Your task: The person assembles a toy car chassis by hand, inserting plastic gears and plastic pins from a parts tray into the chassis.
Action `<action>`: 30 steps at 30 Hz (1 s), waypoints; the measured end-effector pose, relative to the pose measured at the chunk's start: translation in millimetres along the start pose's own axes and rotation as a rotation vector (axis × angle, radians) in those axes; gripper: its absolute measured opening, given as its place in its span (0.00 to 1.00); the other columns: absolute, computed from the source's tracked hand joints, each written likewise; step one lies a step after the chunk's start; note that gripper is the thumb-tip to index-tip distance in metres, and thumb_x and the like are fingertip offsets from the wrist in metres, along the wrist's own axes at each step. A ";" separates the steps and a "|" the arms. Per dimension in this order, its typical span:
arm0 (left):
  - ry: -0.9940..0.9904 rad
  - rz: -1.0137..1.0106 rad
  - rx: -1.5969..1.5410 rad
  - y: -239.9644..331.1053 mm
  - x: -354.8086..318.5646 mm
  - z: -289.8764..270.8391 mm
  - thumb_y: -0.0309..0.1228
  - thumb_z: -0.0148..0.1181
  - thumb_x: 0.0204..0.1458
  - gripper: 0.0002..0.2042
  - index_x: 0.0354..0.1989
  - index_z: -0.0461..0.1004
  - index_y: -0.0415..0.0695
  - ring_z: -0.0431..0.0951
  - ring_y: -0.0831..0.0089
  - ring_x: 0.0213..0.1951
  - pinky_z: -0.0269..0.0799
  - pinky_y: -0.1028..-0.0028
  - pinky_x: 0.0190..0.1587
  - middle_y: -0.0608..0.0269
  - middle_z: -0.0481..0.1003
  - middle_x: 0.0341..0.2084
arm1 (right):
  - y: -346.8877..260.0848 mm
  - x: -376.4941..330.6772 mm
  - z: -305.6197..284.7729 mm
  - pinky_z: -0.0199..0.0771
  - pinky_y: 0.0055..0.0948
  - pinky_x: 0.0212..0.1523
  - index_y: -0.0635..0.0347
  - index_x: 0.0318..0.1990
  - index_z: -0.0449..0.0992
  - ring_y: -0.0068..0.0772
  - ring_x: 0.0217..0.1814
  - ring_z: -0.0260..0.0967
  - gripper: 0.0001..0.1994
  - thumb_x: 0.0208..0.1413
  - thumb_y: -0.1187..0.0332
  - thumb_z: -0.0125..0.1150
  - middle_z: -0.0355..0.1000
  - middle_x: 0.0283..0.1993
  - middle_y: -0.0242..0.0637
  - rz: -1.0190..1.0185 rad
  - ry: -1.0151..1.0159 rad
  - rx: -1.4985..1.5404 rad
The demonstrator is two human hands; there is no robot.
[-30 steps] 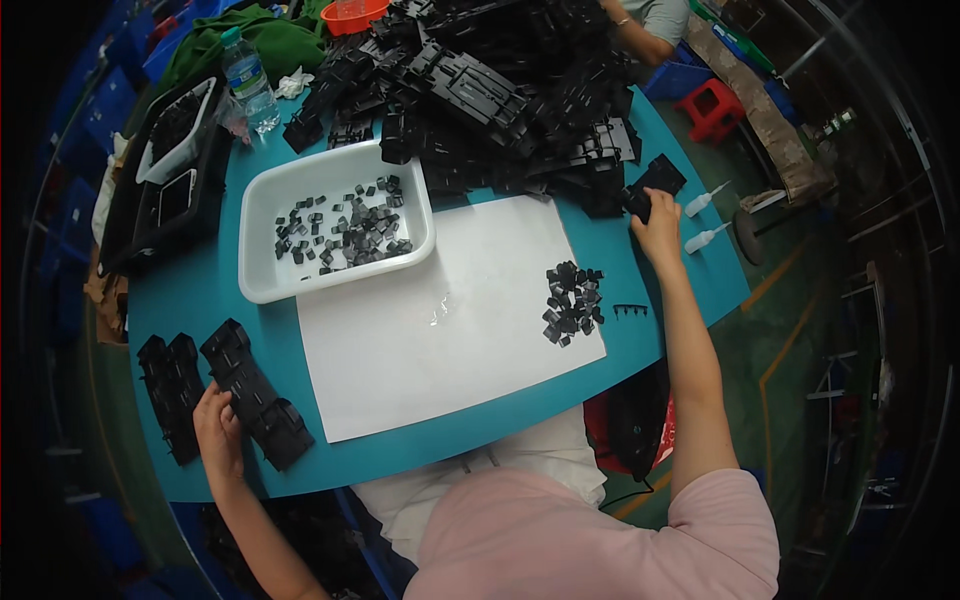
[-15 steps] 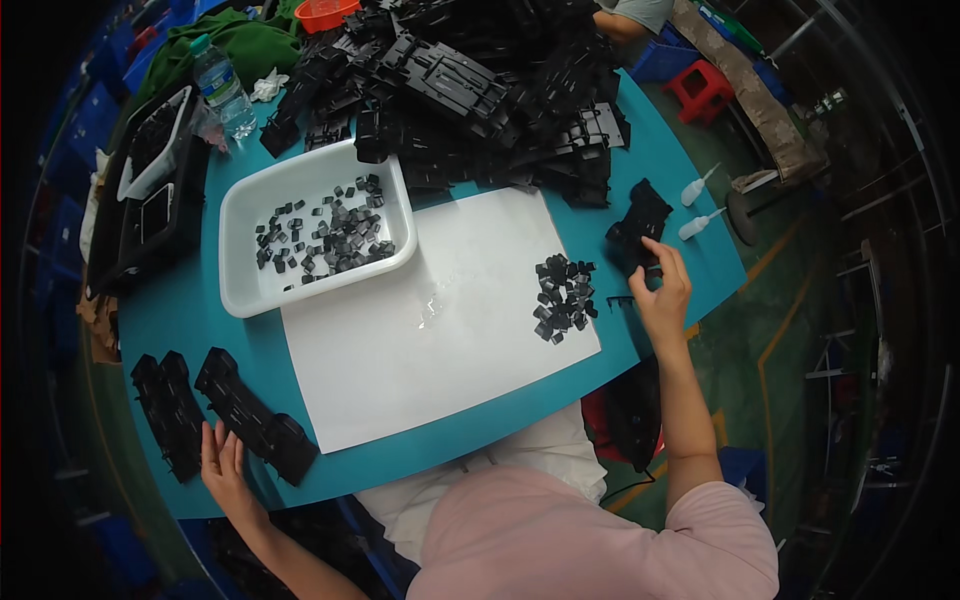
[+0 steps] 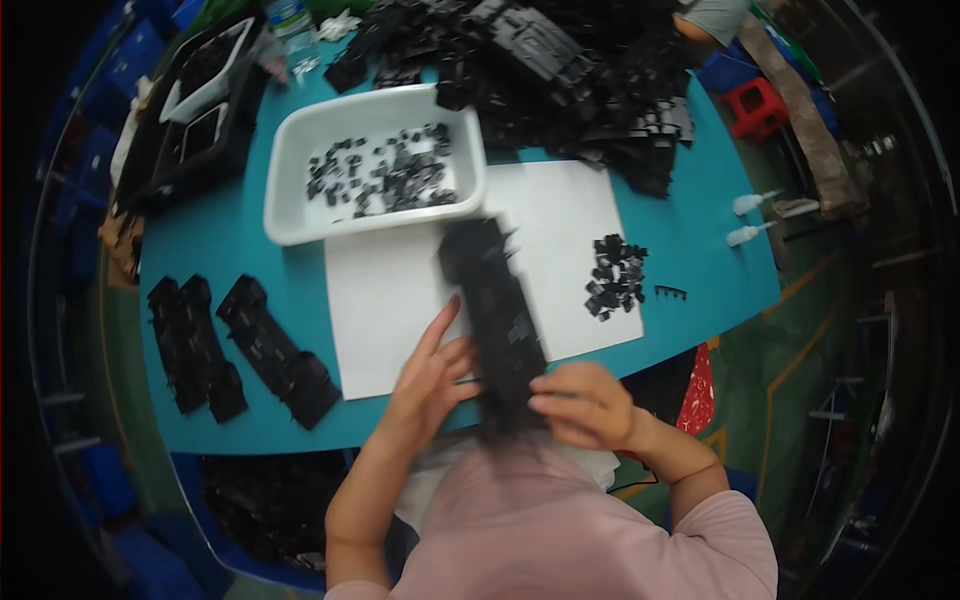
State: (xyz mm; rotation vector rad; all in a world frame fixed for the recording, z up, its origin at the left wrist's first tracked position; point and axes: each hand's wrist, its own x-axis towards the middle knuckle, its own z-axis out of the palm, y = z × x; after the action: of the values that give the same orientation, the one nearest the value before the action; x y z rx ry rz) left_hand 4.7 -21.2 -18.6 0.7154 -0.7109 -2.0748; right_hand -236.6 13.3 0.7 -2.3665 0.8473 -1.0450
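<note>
Matt plastic panels (image 3: pixel 272 345), smooth basin (image 3: pixel 375 230)

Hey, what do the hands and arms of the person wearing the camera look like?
The left hand and right hand wear no gloves, and no watch or bracelet shows at either wrist. The forearms are uncovered, below short, pale pink sleeves with no visible markings.

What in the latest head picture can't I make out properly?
Held part: head view, fine detail lost to motion blur.
Left hand: head view, fingertip contact with the part unclear through that blur.
Bottle: head view, top cut off by the upper edge.
Pieces in the tub: head view, too small and overlapping to count.
</note>
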 end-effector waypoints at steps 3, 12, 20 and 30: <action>-0.047 -0.027 -0.181 -1.7 7.7 6.0 0.49 0.50 0.60 0.36 0.69 0.43 0.42 0.67 0.47 0.59 0.71 0.51 0.55 0.37 0.59 0.62 | -11.2 3.9 15.1 0.73 0.37 0.46 0.63 0.50 0.75 0.43 0.47 0.72 0.22 0.42 0.77 0.67 0.72 0.53 0.45 0.004 -0.129 0.219; -0.039 -0.051 -0.393 -11.6 -14.1 -19.2 0.48 0.41 0.63 0.29 0.64 0.54 0.37 0.70 0.47 0.57 0.73 0.51 0.54 0.39 0.62 0.60 | 66.9 20.5 -37.2 0.68 0.35 0.39 0.64 0.38 0.76 0.42 0.38 0.66 0.12 0.43 0.81 0.62 0.70 0.34 0.40 0.438 0.053 -0.460; -0.120 -0.053 -0.446 -11.5 -11.0 -22.6 0.50 0.34 0.64 0.32 0.66 0.52 0.34 0.67 0.47 0.59 0.70 0.51 0.56 0.37 0.59 0.61 | 72.9 20.7 -43.7 0.68 0.31 0.35 0.65 0.35 0.77 0.39 0.36 0.66 0.10 0.43 0.83 0.65 0.68 0.33 0.39 0.541 -0.057 -0.426; -0.111 -0.053 -0.470 -10.5 -14.3 -23.4 0.48 0.32 0.65 0.31 0.65 0.52 0.34 0.68 0.49 0.59 0.70 0.52 0.57 0.38 0.60 0.61 | 76.5 24.3 -45.9 0.67 0.31 0.34 0.64 0.33 0.75 0.37 0.34 0.67 0.08 0.45 0.83 0.63 0.68 0.33 0.39 0.713 -0.114 -0.319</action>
State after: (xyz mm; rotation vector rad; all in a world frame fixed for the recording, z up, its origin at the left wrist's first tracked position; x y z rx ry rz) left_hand 22.9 -9.4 -38.4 0.3584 -0.2433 -2.2285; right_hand -286.4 -64.5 -2.5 -2.0395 1.7343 -0.5009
